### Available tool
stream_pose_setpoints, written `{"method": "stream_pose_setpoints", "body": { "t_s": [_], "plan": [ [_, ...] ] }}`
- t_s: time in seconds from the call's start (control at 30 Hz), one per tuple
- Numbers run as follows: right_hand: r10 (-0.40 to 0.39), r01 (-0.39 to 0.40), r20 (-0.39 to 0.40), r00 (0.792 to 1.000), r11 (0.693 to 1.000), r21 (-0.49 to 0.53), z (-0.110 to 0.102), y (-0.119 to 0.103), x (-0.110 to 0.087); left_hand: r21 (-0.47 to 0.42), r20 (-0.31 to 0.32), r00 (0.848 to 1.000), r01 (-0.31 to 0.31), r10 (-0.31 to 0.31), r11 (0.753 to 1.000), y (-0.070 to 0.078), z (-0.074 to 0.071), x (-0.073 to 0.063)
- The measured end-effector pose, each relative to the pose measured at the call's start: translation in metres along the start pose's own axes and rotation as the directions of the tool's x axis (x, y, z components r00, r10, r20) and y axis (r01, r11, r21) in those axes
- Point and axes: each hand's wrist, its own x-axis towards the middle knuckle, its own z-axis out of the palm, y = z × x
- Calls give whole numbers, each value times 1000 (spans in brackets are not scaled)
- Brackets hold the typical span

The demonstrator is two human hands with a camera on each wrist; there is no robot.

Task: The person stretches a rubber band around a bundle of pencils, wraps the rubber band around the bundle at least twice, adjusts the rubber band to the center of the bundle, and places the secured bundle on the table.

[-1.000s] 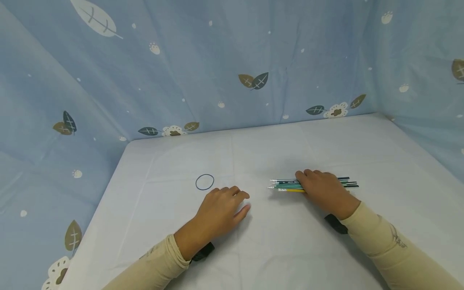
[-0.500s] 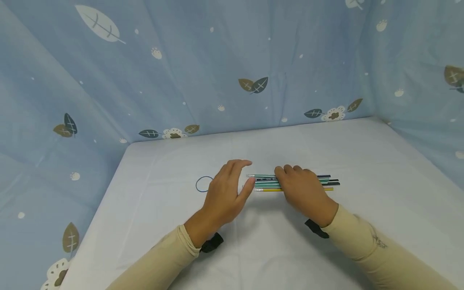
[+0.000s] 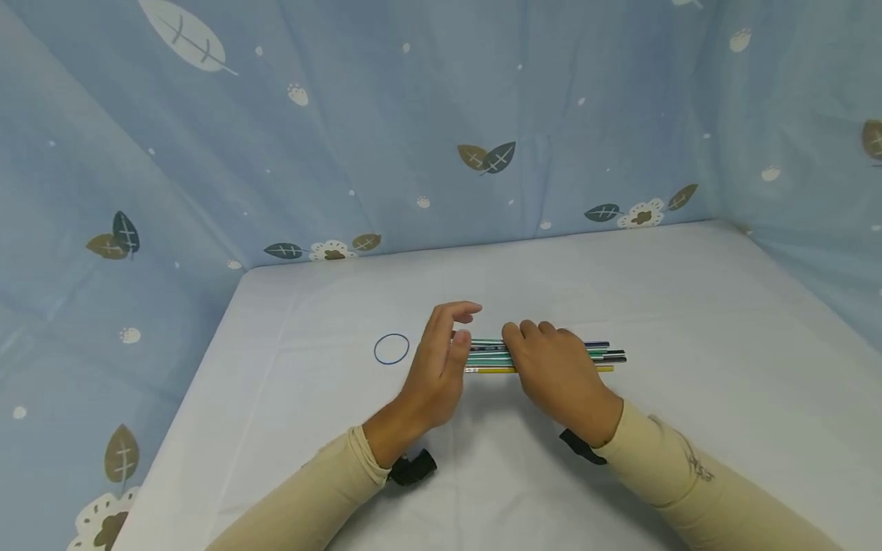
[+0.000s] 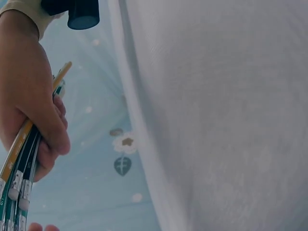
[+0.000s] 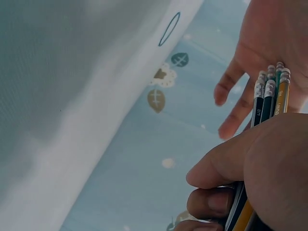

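My right hand (image 3: 560, 376) grips a bundle of pencils (image 3: 489, 358) around the middle, holding it level above the white table. Dark, green and one yellow pencil show, their eraser ends pointing left. In the right wrist view those eraser ends (image 5: 269, 86) sit unevenly, right at the palm of my left hand (image 5: 274, 43). The left fingers are extended, with the thumb overlapping the pencil ends in the head view. To the left of that hand, a thin blue rubber band (image 3: 375, 350) lies as a loop on the cloth.
A white cloth (image 3: 620, 291) covers the tabletop. Blue leaf-patterned fabric (image 3: 427, 115) hangs behind it and on both sides. A dark wrist camera (image 3: 413, 467) sits beneath the left wrist, another (image 3: 582, 446) beneath the right.
The right hand has carried the pencils leftward toward the left hand. My left hand has risen and turned upright, its palm now at the eraser ends. The rubber band has stayed put.
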Motion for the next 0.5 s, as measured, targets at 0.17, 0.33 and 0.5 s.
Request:
{"method": "stream_pose_setpoints", "body": {
  "t_s": [0.17, 0.33, 0.5],
  "plan": [
    [-23, 23, -16, 1000, 1000, -9, 0, -2, -2, -64, 19, 1000, 6, -4, 998, -1, 3, -3],
    [-17, 17, -10, 1000, 1000, -7, 0, -5, -3, -87, 17, 1000, -1, 2, 996, 0, 5, -5],
    [-7, 6, -24, 1000, 1000, -11, 2, -8, -6, -86, -8, 1000, -17, 17, 996, 1, 9, -8]
  ]
}}
